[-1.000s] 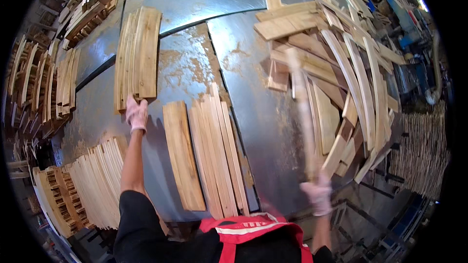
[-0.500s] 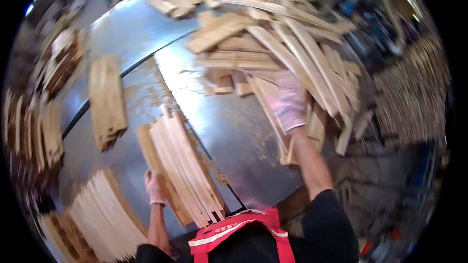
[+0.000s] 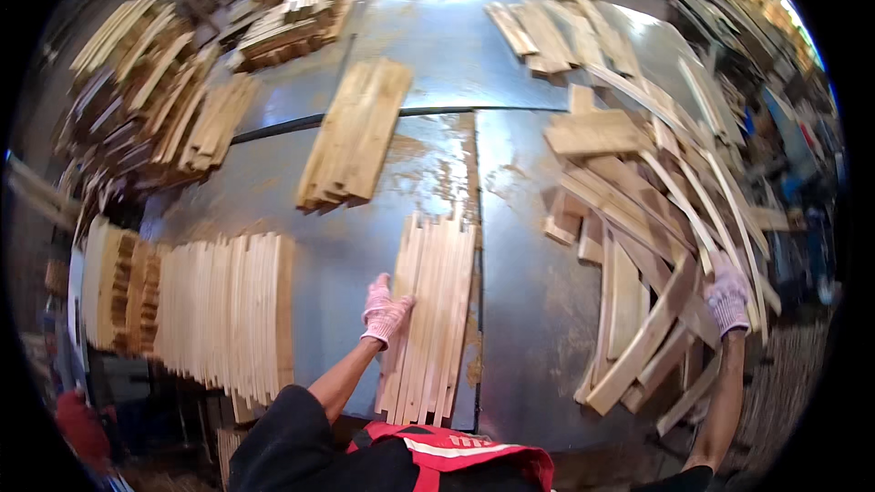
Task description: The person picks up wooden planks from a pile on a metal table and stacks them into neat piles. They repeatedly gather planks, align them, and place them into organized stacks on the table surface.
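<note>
Left hand (image 3: 385, 312) flat, fingers spread, on the row of thin slats (image 3: 432, 319) by the desk (image 3: 533, 310) near edge; slats' long axis runs near edge to far, tilted slightly right. Right hand (image 3: 727, 295) grips a curved stave (image 3: 649, 333) in the right-side heap (image 3: 652, 219). Half a second ago slats lay skewed, left hand lower
</note>
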Available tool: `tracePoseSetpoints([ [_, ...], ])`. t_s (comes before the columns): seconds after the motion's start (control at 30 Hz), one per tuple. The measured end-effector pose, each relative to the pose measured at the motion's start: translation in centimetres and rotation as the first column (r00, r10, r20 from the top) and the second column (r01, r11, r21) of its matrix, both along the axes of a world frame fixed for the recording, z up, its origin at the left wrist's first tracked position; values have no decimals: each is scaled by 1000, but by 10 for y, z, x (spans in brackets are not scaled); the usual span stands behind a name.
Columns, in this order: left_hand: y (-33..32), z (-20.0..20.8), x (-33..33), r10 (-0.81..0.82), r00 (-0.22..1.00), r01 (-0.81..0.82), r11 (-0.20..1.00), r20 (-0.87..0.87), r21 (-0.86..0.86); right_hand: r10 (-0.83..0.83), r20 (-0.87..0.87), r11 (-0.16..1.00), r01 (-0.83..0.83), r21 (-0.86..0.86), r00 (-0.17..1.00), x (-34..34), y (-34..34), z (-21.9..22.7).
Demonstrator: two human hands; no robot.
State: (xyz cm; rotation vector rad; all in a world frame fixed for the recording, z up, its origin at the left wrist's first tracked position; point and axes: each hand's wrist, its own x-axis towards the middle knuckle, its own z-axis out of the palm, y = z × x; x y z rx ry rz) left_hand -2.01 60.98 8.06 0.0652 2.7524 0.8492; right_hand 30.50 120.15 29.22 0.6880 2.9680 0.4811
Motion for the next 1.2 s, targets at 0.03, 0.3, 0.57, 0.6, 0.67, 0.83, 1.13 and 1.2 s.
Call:
tracePoseSetpoints([
  [0.03,6,-2,5,-42,983,48,998,-178,30,107,-38,992,-105,65,993,6,-29,21],
  [0.3,198,59,136,-846,473,-20,268,246,963,-19,-189,989,-8,-145,982,-45,-324,-43],
  [0.57,212,52,159,-838,-5,-553,456,545,697,-432,-241,807,253,-534,869,24,-313,-99],
  [0.6,213,45,155,-832,55,-472,466,552,748,-529,-148,565,217,-796,836,27,-299,-116],
  [0.67,201,45,147,-778,194,-339,518,598,785,-597,-91,291,110,-950,797,23,-285,-136],
  [0.83,126,43,116,-623,446,-440,473,643,763,-741,-282,1,-419,-908,609,22,-285,-182],
  [1.13,51,23,128,-900,393,-898,-331,189,289,-589,62,-315,-158,-936,806,-25,-411,-265],
  [1.2,47,15,127,-894,406,-901,-358,188,243,-189,-174,285,-115,-952,967,-32,-432,-270],
])
